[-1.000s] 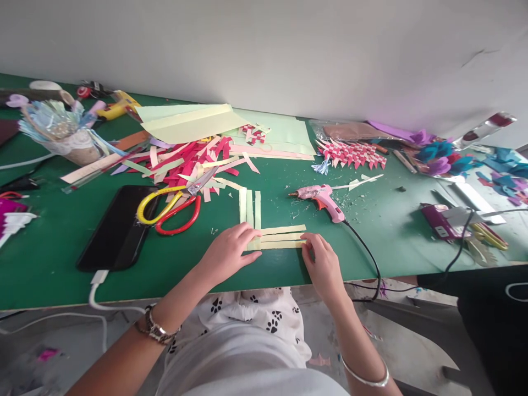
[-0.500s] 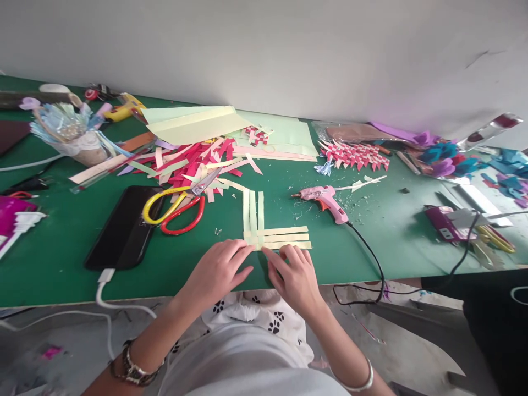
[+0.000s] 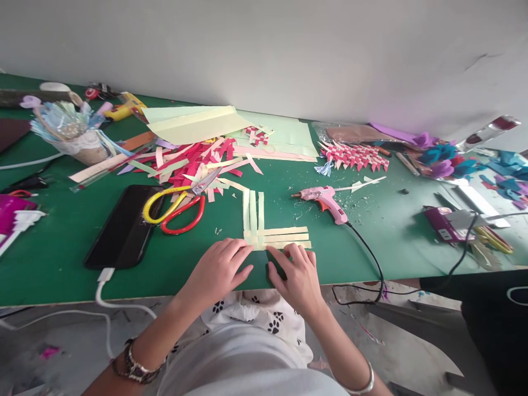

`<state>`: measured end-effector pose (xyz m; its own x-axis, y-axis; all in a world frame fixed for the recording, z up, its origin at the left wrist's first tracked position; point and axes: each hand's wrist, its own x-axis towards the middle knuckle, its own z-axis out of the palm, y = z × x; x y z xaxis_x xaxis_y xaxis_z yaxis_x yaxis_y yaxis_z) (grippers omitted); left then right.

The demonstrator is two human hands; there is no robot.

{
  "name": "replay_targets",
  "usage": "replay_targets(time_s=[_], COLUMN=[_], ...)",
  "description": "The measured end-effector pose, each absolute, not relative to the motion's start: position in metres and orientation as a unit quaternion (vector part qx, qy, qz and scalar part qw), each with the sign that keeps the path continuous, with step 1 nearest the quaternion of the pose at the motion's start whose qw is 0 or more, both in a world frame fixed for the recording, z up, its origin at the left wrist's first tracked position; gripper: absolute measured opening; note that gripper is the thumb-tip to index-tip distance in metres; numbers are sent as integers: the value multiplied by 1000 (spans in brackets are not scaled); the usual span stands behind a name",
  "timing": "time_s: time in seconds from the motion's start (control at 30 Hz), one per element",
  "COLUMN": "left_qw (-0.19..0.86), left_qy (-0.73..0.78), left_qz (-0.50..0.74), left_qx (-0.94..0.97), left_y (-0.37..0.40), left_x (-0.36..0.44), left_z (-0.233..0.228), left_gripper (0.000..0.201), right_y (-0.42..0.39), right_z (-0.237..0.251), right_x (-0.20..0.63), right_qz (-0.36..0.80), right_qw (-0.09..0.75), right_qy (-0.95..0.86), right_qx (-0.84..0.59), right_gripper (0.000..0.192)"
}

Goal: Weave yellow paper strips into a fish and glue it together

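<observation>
Pale green and pale yellow paper strips [image 3: 253, 212] lie flat on the table, crossing in a small woven corner. One set points away from me, the other runs to the right. Fingertips of my left hand [image 3: 223, 267] rest on the lower left edge of that corner, thumb apart from the fingers. My right hand [image 3: 297, 275] touches the lowest yellow strip with its index finger, its other fingers spread along the strips. Both hands lie open, pressing from above rather than gripping. The fingertips cover part of the bottom edge.
Scissors [image 3: 175, 206] with yellow and red handles lie left, by a black phone [image 3: 124, 228]. A pink glue gun [image 3: 325, 201] sits right, its cord trailing off the table's front edge. Behind are loose paper strips [image 3: 202, 159], paper sheets [image 3: 193, 125] and a red-and-pink woven piece [image 3: 355, 155].
My right hand has slid slightly to the right along the lowest strip. My left hand and the woven strips stay nearly in place.
</observation>
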<state>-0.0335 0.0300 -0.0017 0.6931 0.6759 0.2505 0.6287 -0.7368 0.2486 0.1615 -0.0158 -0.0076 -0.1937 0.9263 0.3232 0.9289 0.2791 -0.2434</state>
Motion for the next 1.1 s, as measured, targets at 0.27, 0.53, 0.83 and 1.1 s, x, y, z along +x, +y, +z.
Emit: replay_targets(time_s=[0.27,0.53,0.83,1.1], left_qw=[76,93,88,85], left_qy=[359,365,363,365], left_qz=[172,175,172,166], left_qx=[914,910,911,912], left_y=[30,30,29,30], left_x=[-33,-32,-33,-32], left_z=[-1,-2,-1,-1], left_gripper=[26,27,26,26], right_y=[-18,-17,-19,-20], right_z=[-8,-9,-7,-7], right_x=[163,165,175,178], right_qz=[1,0,-7,-5], right_qw=[205,210,213,227], right_qy=[-759,-753,-732,-726], right_qx=[-618,-623,-647,-649], right_gripper=[27,26,22,22])
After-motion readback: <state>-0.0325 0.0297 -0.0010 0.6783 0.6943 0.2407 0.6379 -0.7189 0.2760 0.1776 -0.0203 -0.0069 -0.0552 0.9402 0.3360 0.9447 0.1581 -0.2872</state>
